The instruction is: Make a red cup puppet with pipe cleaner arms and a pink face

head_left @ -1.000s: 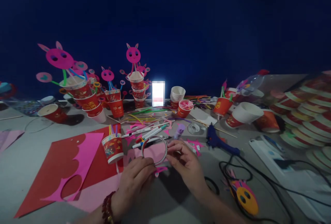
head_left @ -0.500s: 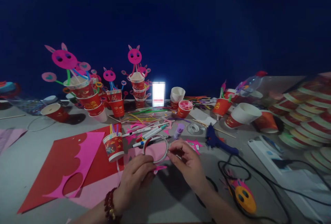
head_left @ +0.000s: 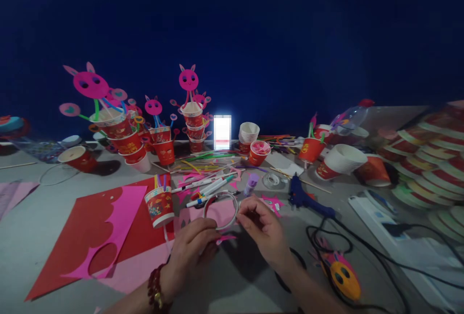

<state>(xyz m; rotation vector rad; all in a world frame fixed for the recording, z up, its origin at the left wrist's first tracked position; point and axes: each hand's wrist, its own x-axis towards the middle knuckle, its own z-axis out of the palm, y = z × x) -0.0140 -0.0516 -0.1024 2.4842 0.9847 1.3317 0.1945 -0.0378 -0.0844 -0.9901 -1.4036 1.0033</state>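
Over near desk (head_left: 239, 282): gripping tape roll (head_left: 207, 207) with left hand (head_left: 193, 240), pinching just beside it with right hand (head_left: 264, 231), unsure what. Could drop roll through slack grip.

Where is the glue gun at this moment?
In the head view, the glue gun lies right of the right hand, between the clear tape roll and the white power strip.

The glue gun (head_left: 303, 198) lies right of the ring (head_left: 236, 207).

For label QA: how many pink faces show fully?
3: left face, middle face, right face, each above cups. At least one more face behind is partly hidden.
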